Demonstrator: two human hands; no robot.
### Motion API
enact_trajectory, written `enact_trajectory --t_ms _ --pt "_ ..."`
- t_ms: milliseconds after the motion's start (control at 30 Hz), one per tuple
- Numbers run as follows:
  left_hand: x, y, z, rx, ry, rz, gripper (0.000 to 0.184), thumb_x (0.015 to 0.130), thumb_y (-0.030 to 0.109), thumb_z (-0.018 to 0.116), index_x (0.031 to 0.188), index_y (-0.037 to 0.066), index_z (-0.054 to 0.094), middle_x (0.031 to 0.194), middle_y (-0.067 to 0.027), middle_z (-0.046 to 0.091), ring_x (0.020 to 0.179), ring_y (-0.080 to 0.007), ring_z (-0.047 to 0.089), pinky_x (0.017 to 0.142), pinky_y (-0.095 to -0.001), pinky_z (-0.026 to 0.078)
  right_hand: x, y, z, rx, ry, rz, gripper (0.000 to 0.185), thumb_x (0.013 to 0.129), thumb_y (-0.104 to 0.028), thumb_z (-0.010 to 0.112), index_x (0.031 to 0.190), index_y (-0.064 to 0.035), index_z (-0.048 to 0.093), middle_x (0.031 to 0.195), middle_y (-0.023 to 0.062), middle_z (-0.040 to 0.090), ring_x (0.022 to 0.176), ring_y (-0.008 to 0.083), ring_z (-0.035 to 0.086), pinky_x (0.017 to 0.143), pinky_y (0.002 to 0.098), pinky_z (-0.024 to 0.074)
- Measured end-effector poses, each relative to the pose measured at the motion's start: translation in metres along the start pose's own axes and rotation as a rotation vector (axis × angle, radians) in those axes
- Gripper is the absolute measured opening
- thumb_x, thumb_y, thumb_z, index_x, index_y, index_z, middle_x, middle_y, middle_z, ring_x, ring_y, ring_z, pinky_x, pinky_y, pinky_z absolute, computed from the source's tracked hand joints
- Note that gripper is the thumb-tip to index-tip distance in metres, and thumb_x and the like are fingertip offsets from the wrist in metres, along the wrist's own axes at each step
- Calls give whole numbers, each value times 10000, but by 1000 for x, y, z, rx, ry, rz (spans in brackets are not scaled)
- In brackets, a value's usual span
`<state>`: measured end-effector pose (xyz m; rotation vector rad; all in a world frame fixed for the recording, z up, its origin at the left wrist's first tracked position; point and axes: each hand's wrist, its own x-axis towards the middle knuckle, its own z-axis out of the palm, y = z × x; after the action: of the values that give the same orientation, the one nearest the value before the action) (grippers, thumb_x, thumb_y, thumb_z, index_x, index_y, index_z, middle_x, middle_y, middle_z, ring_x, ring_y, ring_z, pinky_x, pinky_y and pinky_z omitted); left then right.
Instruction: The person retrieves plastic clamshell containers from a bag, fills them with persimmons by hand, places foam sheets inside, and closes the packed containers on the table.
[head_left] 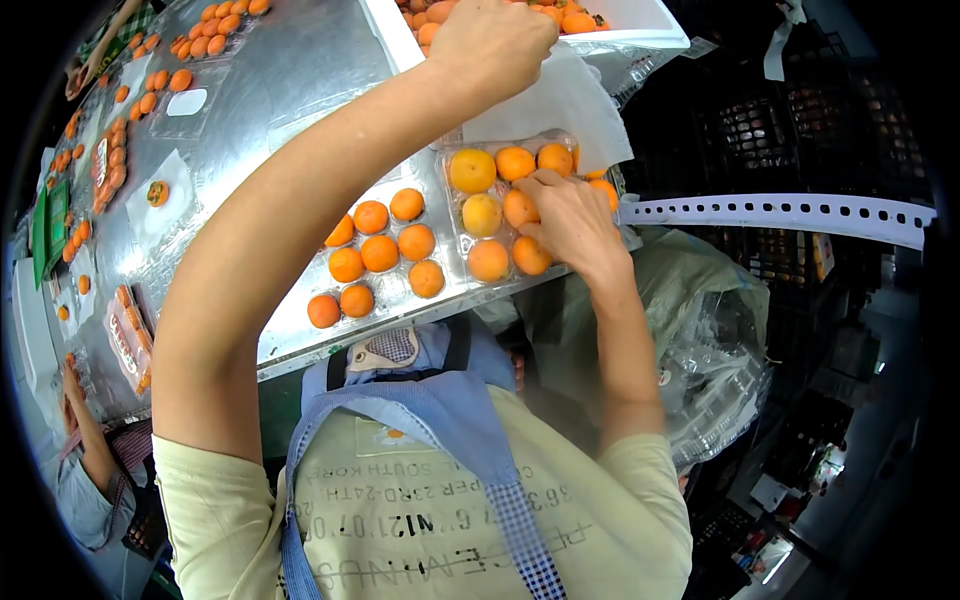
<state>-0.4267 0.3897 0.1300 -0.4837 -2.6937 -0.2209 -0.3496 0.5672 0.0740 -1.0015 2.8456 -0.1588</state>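
My left hand [498,45] is over the white foam box [650,28] of orange persimmons at the top edge, its fingers curled downward. What those fingers hold, if anything, is hidden. A clear plastic tray [452,192] holds rows of persimmons near the table's front right. My right hand [575,225] reaches into this tray, thumb and fingers closed about a persimmon [519,207] in the middle of it. Yellower persimmons [472,171] fill the tray's left side. Just left of it, several loose persimmons [380,253] sit in a clear moulded tray.
White paper [595,110] lies behind the tray. A perforated pale strip [780,212] juts out to the right, above a bag of clear plastic trays [715,370]. Packed fruit [108,165] lies along the metal table [290,60]. Other people's arms [90,430] show at far left.
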Motion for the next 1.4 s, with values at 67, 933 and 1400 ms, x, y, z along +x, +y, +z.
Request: enact_trajectory --t_ms 67,933,1400 --pt "0 -1 0 -5 -26 -5 95 777 155 562 809 110 639 707 -115 645 646 -296 638 541 -418 478 1 3 2 0 10 -21 342 659 -156 699 978 -67 616 961 103 593 767 308 611 662 399 485" --pt "-2 -4 7 10 20 7 151 813 228 580 813 92 644 719 -120 646 665 -295 637 580 -419 488 -25 8 13 370 237 204 396 657 -252 751 1012 -113 644 875 93 640 823 279 618 692 376 476" --pt "-3 -7 9 -7 2 1 148 805 218 576 806 86 644 710 -127 649 667 -311 639 594 -434 482 -40 -1 30 495 803 28 407 615 -74 768 988 -52 607 963 92 603 854 243 605 726 319 492"
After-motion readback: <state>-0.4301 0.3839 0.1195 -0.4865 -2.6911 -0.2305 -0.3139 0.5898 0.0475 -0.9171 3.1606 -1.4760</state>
